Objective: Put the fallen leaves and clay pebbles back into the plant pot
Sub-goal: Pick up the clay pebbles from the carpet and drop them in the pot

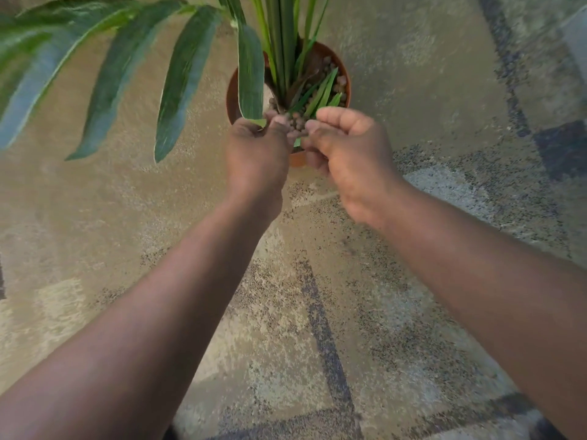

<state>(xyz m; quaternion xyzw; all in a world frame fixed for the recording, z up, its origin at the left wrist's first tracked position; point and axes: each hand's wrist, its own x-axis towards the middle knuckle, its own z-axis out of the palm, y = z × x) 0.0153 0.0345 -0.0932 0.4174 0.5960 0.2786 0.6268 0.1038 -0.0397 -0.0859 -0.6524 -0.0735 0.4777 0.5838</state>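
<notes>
A terracotta plant pot (344, 77) stands on the carpet at top centre, with a tall green plant (279, 42) growing from it. Loose green leaves (320, 93) and brown clay pebbles (340, 82) lie on its surface. Both hands hover over the pot's near rim. My left hand (257, 157) is curled, its fingertips among clay pebbles (295, 122) and touching a hanging leaf tip. My right hand (346, 147) is curled too, with pebbles and a small leaf at its fingertips. The image is blurred, so the exact hold is unclear.
Long drooping leaves (178, 87) of the plant hang over the carpet at the upper left. The beige carpet (286, 312) has dark blue lines and speckled patches.
</notes>
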